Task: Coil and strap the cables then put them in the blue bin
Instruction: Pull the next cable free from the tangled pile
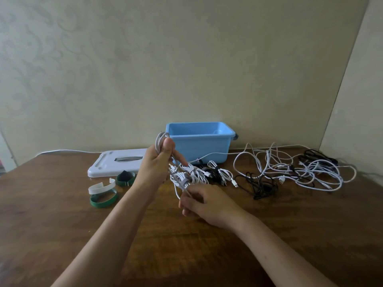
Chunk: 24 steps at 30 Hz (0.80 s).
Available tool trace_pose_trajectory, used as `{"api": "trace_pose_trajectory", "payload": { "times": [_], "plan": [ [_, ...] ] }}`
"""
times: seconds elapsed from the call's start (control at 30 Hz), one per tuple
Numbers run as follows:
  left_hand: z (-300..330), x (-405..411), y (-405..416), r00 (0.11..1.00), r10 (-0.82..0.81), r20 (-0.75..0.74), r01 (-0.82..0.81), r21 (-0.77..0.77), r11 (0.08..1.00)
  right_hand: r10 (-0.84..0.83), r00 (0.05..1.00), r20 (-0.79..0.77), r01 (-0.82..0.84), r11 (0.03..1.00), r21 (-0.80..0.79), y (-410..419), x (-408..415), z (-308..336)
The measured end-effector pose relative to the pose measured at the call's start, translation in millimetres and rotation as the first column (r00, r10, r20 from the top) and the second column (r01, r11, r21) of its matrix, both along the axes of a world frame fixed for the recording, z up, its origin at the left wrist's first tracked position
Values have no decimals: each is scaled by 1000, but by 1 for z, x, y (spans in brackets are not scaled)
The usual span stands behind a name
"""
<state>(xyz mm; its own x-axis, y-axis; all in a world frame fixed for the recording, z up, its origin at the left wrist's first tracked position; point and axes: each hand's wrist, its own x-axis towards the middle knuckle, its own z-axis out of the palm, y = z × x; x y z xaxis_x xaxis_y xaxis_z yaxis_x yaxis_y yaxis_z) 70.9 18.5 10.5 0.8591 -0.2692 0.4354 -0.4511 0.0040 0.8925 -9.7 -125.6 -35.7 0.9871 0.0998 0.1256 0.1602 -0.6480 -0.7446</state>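
- The wooden table (62,235) carries everything, so the work lies within reach of both arms.
- The blue bin (200,147) stands open at the back by the wall; no cable shows inside it, though the near wall hides much of its floor. It waits as the end place.
- A white lid (109,164) lies flat left of the bin, probably set aside to keep the bin open.
- A loose tangle of white and black cables (290,168) sprawls to the right, not yet coiled.
- The left hand (155,162) is raised, fingers and thumb closed round a white cable coil (160,139), keeping the loops together.
- The right hand (204,201) sits low, fingers curled and pinching the coil's trailing end, seemingly feeding it for the next loop.
- Strapped bundles (192,175) lie just behind the hands, in front of the bin, finished but not binned.
- Green strap rolls (103,198) and a white strap (101,186) rest on the left, near the coiling hand.
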Motion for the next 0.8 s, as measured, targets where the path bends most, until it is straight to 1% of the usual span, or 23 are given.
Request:
{"api": "trace_pose_trajectory", "payload": {
  "times": [0.03,0.07,0.13,0.2,0.27,0.33,0.43,0.5,0.57,0.63,0.73,0.8],
  "plan": [
    [0,0,-1,999,-39,-30,37,-64,997,6,1000,13,-5,999,-33,0,0,-1],
    [1,0,-2,990,-110,-83,96,-165,982,12,1000,27,-10,998,-70,-1,-1,-2],
    [4,-2,-1,941,-299,-160,220,-382,897,18,999,48,-13,995,-98,-2,-2,-2],
    [9,-3,3,878,-442,-182,301,-508,807,17,996,84,-10,997,-76,-6,-1,-2],
    [16,-2,8,820,-540,-191,350,-580,736,11,989,148,0,997,-75,-8,-1,2],
    [24,-4,14,779,-599,-186,377,-624,684,0,971,241,21,996,-84,-9,0,6],
    [37,-6,23,756,-635,-157,396,-664,635,-31,932,360,62,995,-75,-13,1,11],
    [43,-3,32,774,-622,-118,402,-667,627,-49,919,392,88,993,-80,-16,2,11],
    [46,0,38,803,-585,-117,378,-659,650,-74,915,397,107,992,-63,-20,5,11],
    [44,3,39,833,-530,-156,326,-635,700,-118,914,389,113,993,36,-22,6,12],
    [41,3,36,847,-488,-213,290,-583,759,-175,912,372,77,962,263,-24,4,18],
    [41,1,34,840,-487,-238,296,-552,780,-202,892,404,78,950,302,-27,2,24]
  ]
}}
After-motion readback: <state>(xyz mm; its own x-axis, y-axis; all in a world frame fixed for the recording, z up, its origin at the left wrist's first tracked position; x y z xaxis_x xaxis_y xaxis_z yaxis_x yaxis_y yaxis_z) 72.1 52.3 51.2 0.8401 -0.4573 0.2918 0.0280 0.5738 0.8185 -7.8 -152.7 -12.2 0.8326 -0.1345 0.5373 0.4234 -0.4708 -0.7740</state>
